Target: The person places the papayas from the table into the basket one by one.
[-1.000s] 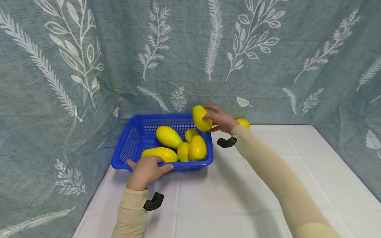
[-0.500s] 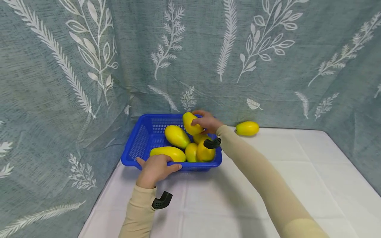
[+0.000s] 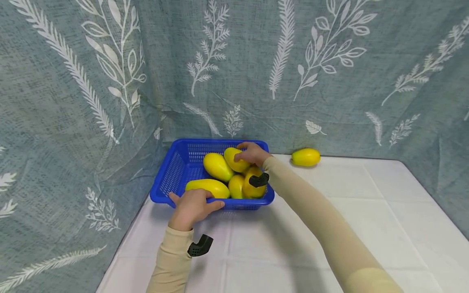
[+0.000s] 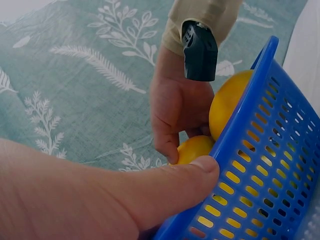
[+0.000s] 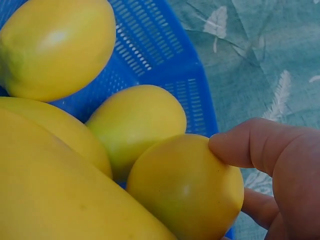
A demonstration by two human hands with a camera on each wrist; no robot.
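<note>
A blue plastic basket (image 3: 158,179) with slotted walls stands at the back left of the table and holds several yellow mangoes (image 3: 217,167). My left hand (image 3: 192,208) grips its front rim; the thumb (image 4: 185,177) lies along the rim in the left wrist view, while the fingers reach inside beside a long mango (image 3: 209,188). At the back right corner, my right hand (image 3: 254,154) holds another mango (image 5: 185,187) between thumb and fingers, down among the other fruit. The far side of that mango and some fingertips are hidden.
One more mango (image 3: 305,157) lies on the white tablecloth (image 3: 351,219) near the back edge, right of the basket. A leaf-patterned green-blue curtain (image 3: 253,73) hangs close behind the basket and along both sides.
My right hand has carried the mango left over the basket rim and lowered it among the others. My left hand keeps its hold on the front rim. The head view has shifted slightly.
</note>
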